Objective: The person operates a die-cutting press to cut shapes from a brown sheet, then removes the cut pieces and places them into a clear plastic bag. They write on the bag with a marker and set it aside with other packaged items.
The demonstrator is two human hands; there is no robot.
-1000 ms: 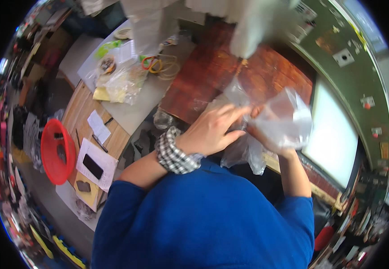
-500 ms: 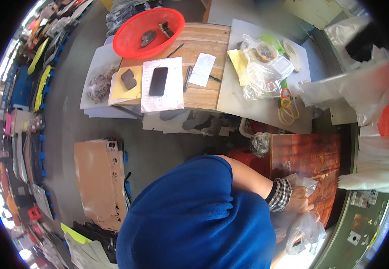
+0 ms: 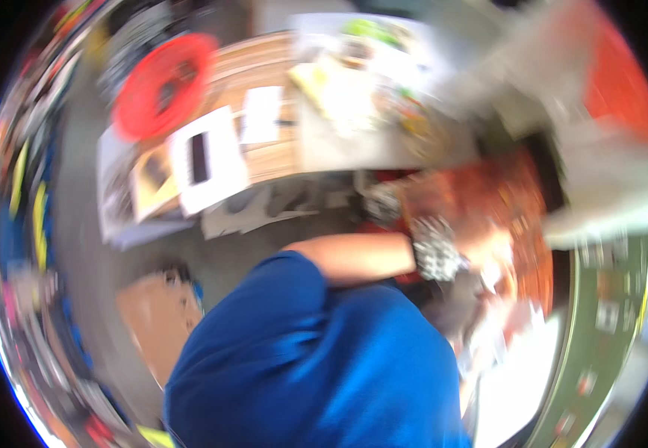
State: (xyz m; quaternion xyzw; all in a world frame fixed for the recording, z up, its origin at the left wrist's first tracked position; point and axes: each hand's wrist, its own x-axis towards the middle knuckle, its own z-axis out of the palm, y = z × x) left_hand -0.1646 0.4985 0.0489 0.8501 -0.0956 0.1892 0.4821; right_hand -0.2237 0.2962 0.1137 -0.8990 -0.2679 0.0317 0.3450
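My left hand (image 3: 488,248), below a black-and-white checked cuff (image 3: 434,250), reaches over the reddish-brown wooden surface (image 3: 481,190) at the right. Motion smears its fingers, so their grip does not show. Close beneath it, my right hand (image 3: 497,312) is also blurred and partly covered by a clear plastic bag (image 3: 488,347). The bag lies against both hands, but how each one touches it cannot be made out.
Ahead, a wooden table carries a red basin (image 3: 134,93), a phone (image 3: 200,158) on white paper (image 3: 227,168), and a pale board (image 3: 324,145) with plastic-wrapped items. Plastic sheeting (image 3: 600,172) hangs at the right beside a green panel (image 3: 600,299). Brown cardboard (image 3: 156,321) stands at left.
The view has swung and blurred; the tables now appear farther left. My left arm is more outstretched, and its hand is higher in the picture, near the right hand.
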